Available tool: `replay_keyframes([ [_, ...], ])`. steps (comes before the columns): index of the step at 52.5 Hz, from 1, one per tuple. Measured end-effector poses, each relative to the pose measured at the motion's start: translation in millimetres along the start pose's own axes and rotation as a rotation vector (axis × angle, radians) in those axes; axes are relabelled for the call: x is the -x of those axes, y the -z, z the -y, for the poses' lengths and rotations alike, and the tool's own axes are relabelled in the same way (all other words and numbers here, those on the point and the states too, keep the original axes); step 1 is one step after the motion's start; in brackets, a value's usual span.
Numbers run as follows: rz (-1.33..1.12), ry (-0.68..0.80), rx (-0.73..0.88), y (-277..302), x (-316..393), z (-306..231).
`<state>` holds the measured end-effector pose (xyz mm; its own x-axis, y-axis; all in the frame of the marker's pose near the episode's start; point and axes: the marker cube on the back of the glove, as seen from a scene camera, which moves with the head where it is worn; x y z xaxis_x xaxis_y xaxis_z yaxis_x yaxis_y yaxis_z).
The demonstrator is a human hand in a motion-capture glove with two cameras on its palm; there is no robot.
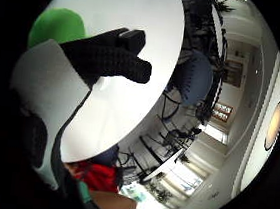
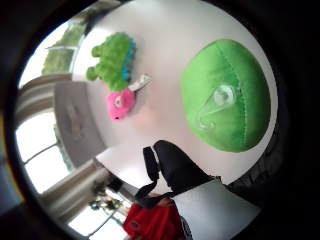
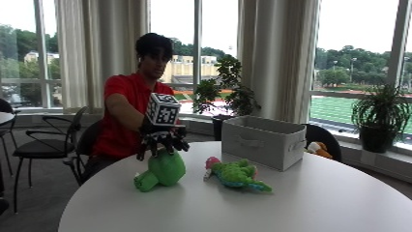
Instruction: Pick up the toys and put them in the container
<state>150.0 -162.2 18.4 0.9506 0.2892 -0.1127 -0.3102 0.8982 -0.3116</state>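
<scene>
A round white table carries everything. A grey fabric container stands at its far side, open at the top. In front of it lies a green toy with a pink head, and beside that a plain green plush toy. The gloved right hand hangs just above this plush, fingers spread downward, holding nothing.

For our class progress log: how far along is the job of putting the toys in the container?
Nothing looks done: both toys lie on the table, outside the grey container. In hand: the gloved right hand hovers over the round green toy, fingers spread downward, not gripping. Left: that toy and the green and pink toy.
</scene>
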Motion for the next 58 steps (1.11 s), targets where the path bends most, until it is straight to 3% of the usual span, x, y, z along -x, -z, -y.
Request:
replay_keyframes([
  [14, 0.015, -0.004, 0.092, -32.3, 9.4, 12.4],
  [24, -0.180, -0.037, 0.211, -37.8, 27.1, 12.7],
  [34, -0.120, -0.033, 0.215, -43.1, 28.7, 20.1],
  [48, -0.013, -0.038, 0.047, -50.0, 25.6, 16.0],
  [58, -0.090, -0.023, -0.055, -36.7, 31.3, 14.5],
])
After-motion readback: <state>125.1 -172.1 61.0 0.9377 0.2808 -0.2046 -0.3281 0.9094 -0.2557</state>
